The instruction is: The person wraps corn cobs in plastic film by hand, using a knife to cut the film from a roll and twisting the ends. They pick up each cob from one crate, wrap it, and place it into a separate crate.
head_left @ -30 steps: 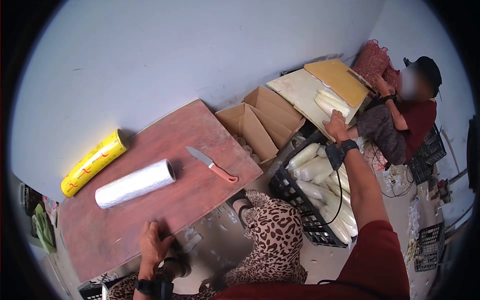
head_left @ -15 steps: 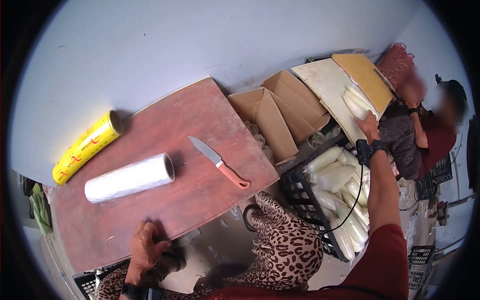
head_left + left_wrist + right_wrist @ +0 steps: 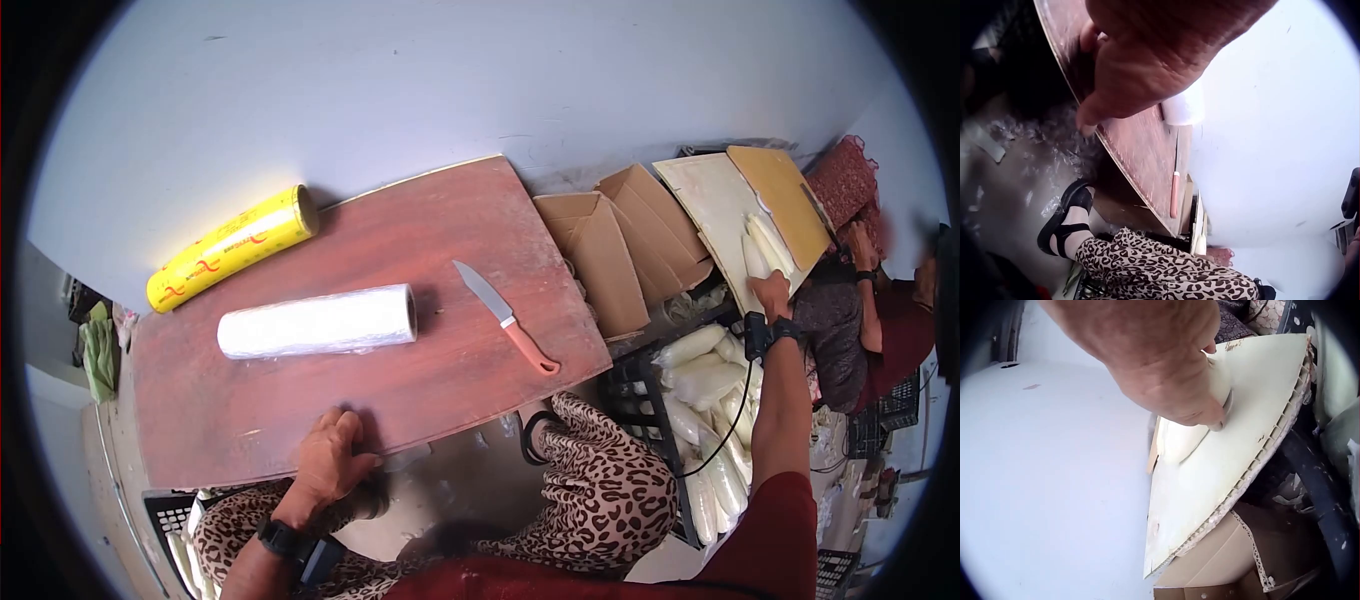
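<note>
My right hand (image 3: pixel 771 291) reaches out to a pale board (image 3: pixel 705 190) and grips the near end of pale, peeled vegetable stalks (image 3: pixel 768 243) lying on it. In the right wrist view the thumb lies along the side of a stalk (image 3: pixel 1179 442), while the other fingers are mostly hidden behind the hand. My left hand (image 3: pixel 333 455) rests on the front edge of a reddish table (image 3: pixel 300 400), fingers loosely bent and holding nothing. Beyond it lies a roll of clear film (image 3: pixel 315 322). A knife with an orange handle (image 3: pixel 530 346) lies toward the table's right end.
A yellow printed tube (image 3: pixel 232 247) lies along the back edge against the wall. Cardboard boxes (image 3: pixel 612 260) stand between table and board. A black crate (image 3: pixel 655 420) holds plastic-wrapped stalks (image 3: pixel 705 385). Another person (image 3: pixel 900 330) sits at far right beside a tan board (image 3: pixel 780 200).
The head view has turned, so the table and boards sit differently in frame. My right hand stays at the stalks on the board, and my left hand stays at the table edge.
</note>
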Motion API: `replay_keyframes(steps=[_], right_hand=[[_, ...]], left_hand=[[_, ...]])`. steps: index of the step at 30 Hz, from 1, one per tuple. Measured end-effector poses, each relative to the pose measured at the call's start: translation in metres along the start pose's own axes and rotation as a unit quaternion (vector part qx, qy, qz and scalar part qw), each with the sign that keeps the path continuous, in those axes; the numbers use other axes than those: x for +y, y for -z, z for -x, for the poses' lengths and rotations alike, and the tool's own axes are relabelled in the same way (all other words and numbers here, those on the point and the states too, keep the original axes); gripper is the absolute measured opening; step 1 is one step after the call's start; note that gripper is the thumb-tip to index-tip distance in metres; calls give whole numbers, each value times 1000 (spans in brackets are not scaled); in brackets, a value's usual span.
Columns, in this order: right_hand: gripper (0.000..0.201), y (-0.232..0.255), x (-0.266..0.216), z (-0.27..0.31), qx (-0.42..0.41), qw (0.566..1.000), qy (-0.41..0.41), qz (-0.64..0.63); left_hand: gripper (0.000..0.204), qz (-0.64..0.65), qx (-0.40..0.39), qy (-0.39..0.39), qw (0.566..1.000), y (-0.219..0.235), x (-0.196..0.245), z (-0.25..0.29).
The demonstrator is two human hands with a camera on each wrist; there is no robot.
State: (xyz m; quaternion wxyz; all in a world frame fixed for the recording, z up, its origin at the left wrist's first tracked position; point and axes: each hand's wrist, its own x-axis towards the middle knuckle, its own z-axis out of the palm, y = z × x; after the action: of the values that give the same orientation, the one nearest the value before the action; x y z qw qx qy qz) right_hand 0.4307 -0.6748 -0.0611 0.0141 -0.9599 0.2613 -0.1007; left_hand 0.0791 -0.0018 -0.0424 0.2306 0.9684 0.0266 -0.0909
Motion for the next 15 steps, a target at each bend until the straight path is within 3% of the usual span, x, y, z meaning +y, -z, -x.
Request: replay_keyframes(steps=[1, 2, 4, 5, 6, 7, 9, 12, 15], right_hand=[[61, -11, 13, -10, 8, 1000, 14, -23], [58, -2, 12, -2, -56, 986, -9, -159], [49, -2, 22, -1, -180, 903, -81, -382], [43, -8, 28, -7, -236, 842, -130, -468], [32, 15, 9, 26, -279, 705, -156, -633], [35, 22, -3, 44, -251, 627, -143, -724], [38, 53, -26, 75, -329, 519, -74, -785], [44, 108, -87, 134, -377, 424, 26, -823], [55, 149, -145, 178, -442, 410, 111, -790]], left_hand=[[40, 5, 2, -2, 1000, 1, -1, 0], [39, 12, 5, -2, 1000, 1, 0, 1], [38, 19, 13, -4, 1000, -2, -3, 3], [38, 19, 19, -6, 1000, -5, -5, 4], [37, 19, 25, -10, 999, -8, -7, 5], [37, 20, 34, -12, 999, -10, -8, 6], [37, 21, 53, -17, 998, -12, -7, 9], [37, 16, 76, -17, 997, -16, -7, 14], [37, 21, 57, -7, 998, -10, -3, 21]])
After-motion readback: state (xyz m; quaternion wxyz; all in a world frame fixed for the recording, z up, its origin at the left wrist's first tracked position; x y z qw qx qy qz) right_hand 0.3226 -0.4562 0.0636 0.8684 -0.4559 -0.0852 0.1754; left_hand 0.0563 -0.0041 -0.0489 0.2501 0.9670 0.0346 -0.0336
